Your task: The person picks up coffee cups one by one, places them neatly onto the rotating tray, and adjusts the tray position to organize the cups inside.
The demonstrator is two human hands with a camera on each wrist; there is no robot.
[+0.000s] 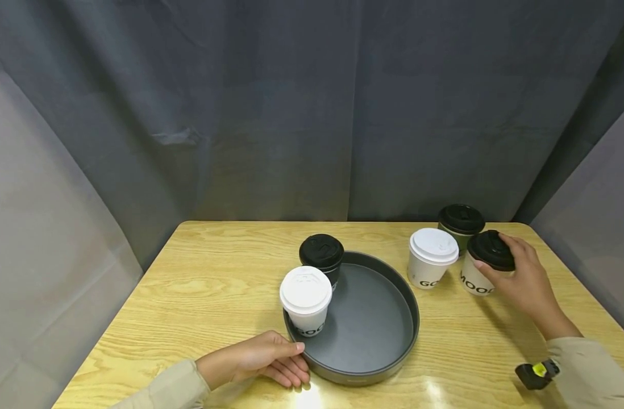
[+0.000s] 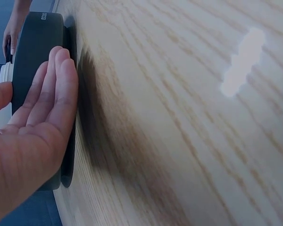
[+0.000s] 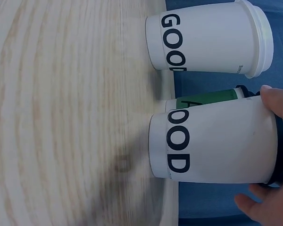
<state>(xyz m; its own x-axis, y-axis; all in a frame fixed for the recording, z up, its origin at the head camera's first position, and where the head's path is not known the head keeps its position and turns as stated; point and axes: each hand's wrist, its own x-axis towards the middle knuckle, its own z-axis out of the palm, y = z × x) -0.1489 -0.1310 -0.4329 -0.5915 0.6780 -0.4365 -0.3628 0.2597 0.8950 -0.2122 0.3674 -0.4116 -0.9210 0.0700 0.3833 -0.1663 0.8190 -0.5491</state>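
My left hand point(image 1: 276, 360) holds the near-left edge of a dark grey round pan point(image 1: 365, 369), thumb at the rim and fingers along the outer wall. In the pan's left part stand a white-lidded white paper cup point(image 1: 306, 298) and, behind it, a black paper cup point(image 1: 322, 253). At the right, my right hand point(image 1: 527, 278) grips a white paper cup with a black lid point(image 3: 217, 141) round its lid. That cup is upright; whether its base touches the table cannot be told. Beside it are another white-lidded cup point(image 1: 432, 258) and a green cup with a black lid point(image 1: 461, 221).
All this is on a light wooden table point(image 1: 215, 284). A dark grey curtain point(image 1: 291, 113) hangs behind the table's far edge, with paler cloth point(image 1: 36, 227) at the sides. A small black device point(image 1: 537, 374) sits at the right wrist.
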